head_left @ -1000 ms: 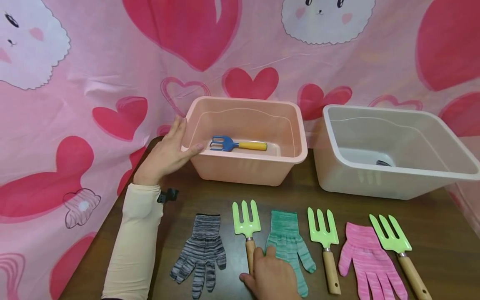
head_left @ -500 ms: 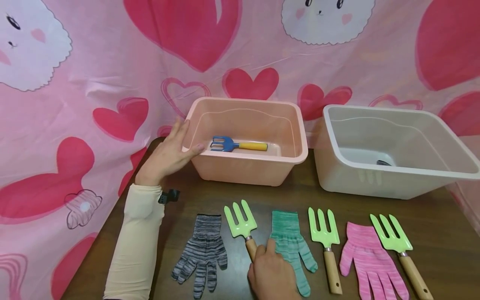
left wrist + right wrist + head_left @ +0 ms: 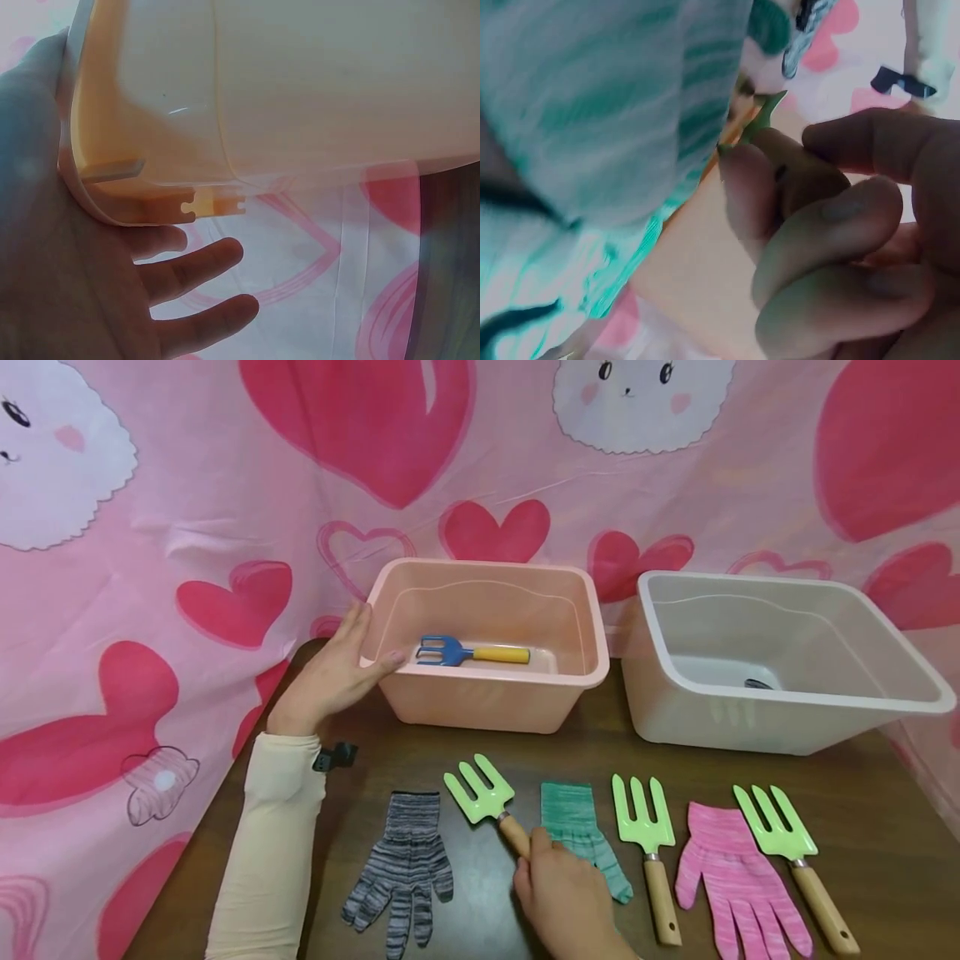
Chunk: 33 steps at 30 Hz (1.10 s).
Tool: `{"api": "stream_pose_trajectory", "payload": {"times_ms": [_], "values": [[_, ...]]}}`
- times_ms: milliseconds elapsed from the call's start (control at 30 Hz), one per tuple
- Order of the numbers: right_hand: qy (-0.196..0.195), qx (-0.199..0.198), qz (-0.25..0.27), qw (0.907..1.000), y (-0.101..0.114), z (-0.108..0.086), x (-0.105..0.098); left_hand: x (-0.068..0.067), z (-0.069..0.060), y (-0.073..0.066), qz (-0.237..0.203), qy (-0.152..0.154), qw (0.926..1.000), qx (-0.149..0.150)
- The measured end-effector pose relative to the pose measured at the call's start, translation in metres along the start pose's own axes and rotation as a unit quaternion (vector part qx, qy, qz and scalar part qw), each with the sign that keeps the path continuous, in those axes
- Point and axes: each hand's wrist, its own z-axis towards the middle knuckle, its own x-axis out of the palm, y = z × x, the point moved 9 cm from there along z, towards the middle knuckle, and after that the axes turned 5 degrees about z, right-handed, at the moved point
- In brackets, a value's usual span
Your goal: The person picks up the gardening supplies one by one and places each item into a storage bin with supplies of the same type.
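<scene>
My right hand (image 3: 566, 893) grips the wooden handle of a light-green hand fork (image 3: 483, 797), its tines tilted toward the upper left. In the right wrist view the fingers curl round that handle (image 3: 802, 169). Under and beside this hand lies a green knit glove (image 3: 570, 810), partly hidden. My left hand (image 3: 322, 681) rests against the left corner of the pink bin (image 3: 480, 703), thumb over the front rim. The left wrist view shows its other fingers (image 3: 199, 270) stretched loosely outside the bin wall. Inside that bin lies a blue hand fork with a yellow handle (image 3: 501, 654).
A whitish bin (image 3: 720, 722) stands to the right, a small dark striped item (image 3: 757, 683) inside. On the brown table lie a grey striped glove (image 3: 408, 860), a pink glove (image 3: 738, 868) and two more green hand forks (image 3: 648, 835). A pink heart-print cloth hangs behind.
The green hand fork has turned, its tines swinging left, as my right hand closed round its handle and moved slightly up and right. My left hand has kept its place on the pink bin.
</scene>
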Motion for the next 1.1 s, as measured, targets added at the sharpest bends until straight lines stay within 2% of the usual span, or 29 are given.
{"api": "stream_pose_trajectory", "payload": {"times_ms": [200,433,567,700,867,967,1100], "values": [[-0.005,0.002,0.062,0.998,-0.012,0.007,-0.015,0.001,0.0,0.001,-0.006,0.013,0.9998,-0.015],[-0.044,0.004,0.138,0.9894,-0.027,0.014,-0.036,-0.001,-0.001,0.001,-0.007,0.008,0.9998,-0.016],[-0.08,0.007,0.166,0.9827,-0.036,0.018,-0.048,-0.001,-0.001,0.001,-0.005,0.011,0.9998,-0.018],[-0.098,0.012,0.205,0.9738,-0.046,0.022,-0.055,-0.001,-0.003,0.003,-0.001,0.015,0.9996,-0.024],[-0.073,0.042,0.261,0.9617,-0.059,0.028,-0.057,-0.002,-0.005,0.004,-0.006,0.015,0.9995,-0.027],[-0.063,0.059,0.298,0.9506,-0.065,0.03,-0.06,-0.001,-0.005,0.003,-0.011,0.015,0.9994,-0.028],[-0.068,0.066,0.338,0.9363,-0.07,0.03,-0.067,0.0,-0.004,0.001,-0.015,0.02,0.9993,-0.027]]}}
